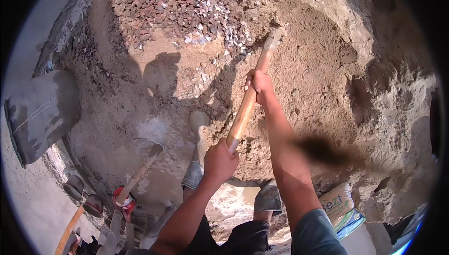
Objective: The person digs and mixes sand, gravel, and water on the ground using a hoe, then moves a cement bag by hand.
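Both my hands grip one long wooden-handled tool [244,114] that slants up and away from me. My left hand [220,160] is closed around its near end, close to my legs. Farther along the shaft, my right hand [259,84] wraps round it. The tool's far end rests in the brown, damp sandy mix [318,54], so I cannot tell the shape of its head.
Reddish and grey gravel [173,7] lies beyond the mix. A grey pan-like object [44,112] stands at left. At lower left are a second wooden-handled tool [138,175], a red bucket [130,202] and another person. A printed sack [337,203] lies at lower right. A dark blur [322,149] crosses my right forearm.
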The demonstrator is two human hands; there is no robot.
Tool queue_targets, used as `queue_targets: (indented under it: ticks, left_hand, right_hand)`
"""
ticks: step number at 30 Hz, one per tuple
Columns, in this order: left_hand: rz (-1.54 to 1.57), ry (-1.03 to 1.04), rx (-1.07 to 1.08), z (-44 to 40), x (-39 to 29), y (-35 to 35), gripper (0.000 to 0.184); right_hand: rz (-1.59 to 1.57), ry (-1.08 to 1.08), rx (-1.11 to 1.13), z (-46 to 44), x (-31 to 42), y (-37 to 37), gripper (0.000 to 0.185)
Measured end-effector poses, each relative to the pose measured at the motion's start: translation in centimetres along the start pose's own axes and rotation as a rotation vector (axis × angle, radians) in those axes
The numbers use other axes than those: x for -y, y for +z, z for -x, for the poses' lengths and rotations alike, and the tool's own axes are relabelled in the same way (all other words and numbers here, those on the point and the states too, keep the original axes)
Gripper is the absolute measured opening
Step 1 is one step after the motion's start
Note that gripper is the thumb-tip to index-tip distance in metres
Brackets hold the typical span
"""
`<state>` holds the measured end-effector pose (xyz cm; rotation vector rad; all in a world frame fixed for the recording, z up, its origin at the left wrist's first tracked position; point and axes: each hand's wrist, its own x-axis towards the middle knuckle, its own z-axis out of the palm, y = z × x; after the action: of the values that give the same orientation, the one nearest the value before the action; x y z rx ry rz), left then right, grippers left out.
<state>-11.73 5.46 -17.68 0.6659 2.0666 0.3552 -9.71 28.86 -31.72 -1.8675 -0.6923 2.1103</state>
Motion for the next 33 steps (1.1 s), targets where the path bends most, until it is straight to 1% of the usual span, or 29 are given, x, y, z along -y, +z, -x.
queue_targets:
  ticks: [1, 2, 5, 6, 7, 9, 11, 12, 13, 15, 17, 18, 19, 21, 22, 23, 24, 25, 26, 27, 28, 29, 30, 31, 32, 33]
  left_hand:
    - [0.042, -0.026, 0.012, 1.3, -0.8, 1.5, 0.031]
    - [0.076, -0.082, 0.048, 2.7, -1.3, 2.2, 0.027]
    - [0.057, -0.077, 0.065, 6.8, -1.2, 4.3, 0.029]
    - [0.041, -0.114, 0.104, 8.6, -1.6, 4.9, 0.031]
    - [0.028, -0.151, 0.144, 10.6, -1.9, 5.8, 0.032]
    - [-0.019, -0.194, 0.224, 15.7, -0.8, 9.3, 0.035]
    - [0.156, -0.274, 0.312, 22.1, 1.2, 13.2, 0.039]
    - [0.231, -0.244, 0.331, 25.4, 2.6, 15.2, 0.04]
    - [0.305, -0.215, 0.348, 29.0, 4.2, 17.2, 0.041]
    - [0.44, -0.185, 0.334, 36.5, 8.1, 22.0, 0.046]
    - [0.422, -0.023, 0.412, 36.8, 5.1, 18.5, 0.049]
    - [0.32, -0.063, 0.598, 35.7, 4.1, 16.7, 0.046]
    - [0.291, -0.035, 0.633, 34.0, 4.2, 17.2, 0.045]
    - [0.23, 0.021, 0.703, 30.2, 4.7, 18.5, 0.043]
    - [0.246, 0.12, 0.659, 25.9, 3.0, 17.3, 0.04]
    - [0.263, 0.214, 0.609, 20.1, 0.5, 15.2, 0.037]
    - [0.225, 0.366, 0.454, 14.8, -1.9, 12.9, 0.034]
    - [0.166, 0.469, 0.402, 9.3, -4.0, 10.6, 0.034]
    - [0.137, 0.606, 0.264, 4.1, -6.2, 7.9, 0.035]
    - [0.245, 0.735, 0.071, -0.6, -8.3, 4.8, 0.03]
    - [0.103, 0.71, 0.046, -4.9, -9.4, 1.9, 0.023]
    - [0.102, 0.746, -0.085, -8.1, -9.5, -1.1, 0.019]
    - [0.01, 0.694, -0.142, -10.3, -8.1, -4.2, 0.018]
    - [-0.087, 0.638, -0.201, -11.4, -5.6, -7.0, 0.017]
    - [-0.092, 0.46, -0.161, -10.9, -1.9, -8.9, 0.017]
    - [-0.096, 0.285, -0.119, -9.6, 2.2, -10.4, 0.018]
  right_hand:
    - [0.031, 0.031, 0.049, 0.7, 0.0, -1.4, 0.01]
    - [0.024, 0.067, 0.045, 1.6, -0.6, -2.4, 0.009]
    - [-0.023, 0.124, 0.079, 4.6, -3.0, -4.6, 0.006]
    - [-0.049, 0.155, 0.134, 5.5, -4.4, -6.3, 0.004]
    - [-0.088, 0.218, 0.107, 7.0, -5.7, -7.7, 0.004]
    - [-0.028, 0.222, 0.109, 10.8, -9.4, -11.5, 0.007]
    - [-0.001, 0.227, 0.049, 16.3, -13.8, -15.4, 0.012]
    - [-0.04, 0.247, 0.032, 18.8, -16.7, -18.0, 0.012]
    - [-0.029, 0.284, -0.005, 22.4, -17.0, -19.0, 0.013]
    - [-0.014, 0.305, -0.084, 27.5, -20.7, -22.5, 0.015]
    - [0.052, 0.232, -0.202, 32.7, -19.1, -23.8, 0.016]
    - [-0.004, 0.158, -0.237, 34.0, -18.5, -24.9, 0.016]
    - [-0.058, 0.078, -0.268, 34.6, -17.2, -26.2, 0.016]
    - [-0.184, -0.18, -0.426, 34.3, -11.1, -25.2, 0.016]
    - [-0.226, -0.315, -0.386, 33.3, -8.6, -26.1, 0.018]
    - [-0.254, -0.429, -0.45, 32.1, -4.9, -25.0, 0.017]
    - [-0.337, -0.579, -0.386, 30.4, -1.6, -24.7, 0.017]
    - [-0.378, -0.674, -0.555, 28.7, 2.7, -21.9, 0.013]
    - [-0.439, -0.776, -0.549, 26.6, 5.6, -19.8, 0.01]
    - [-0.498, -0.879, -0.535, 24.5, 8.5, -17.8, 0.011]
    - [-0.545, -0.972, -0.382, 21.7, 10.5, -15.6, 0.013]
    - [-0.574, -1.031, -0.325, 18.9, 11.7, -12.7, 0.014]
    - [-0.634, -1.007, -0.219, 16.0, 11.8, -9.3, 0.013]
    - [-0.669, -0.932, -0.251, 13.6, 11.1, -4.6, 0.011]
    - [-0.636, -0.785, -0.222, 10.9, 9.2, -0.2, 0.012]
    - [-0.578, -0.608, -0.191, 8.5, 6.2, 4.7, 0.008]
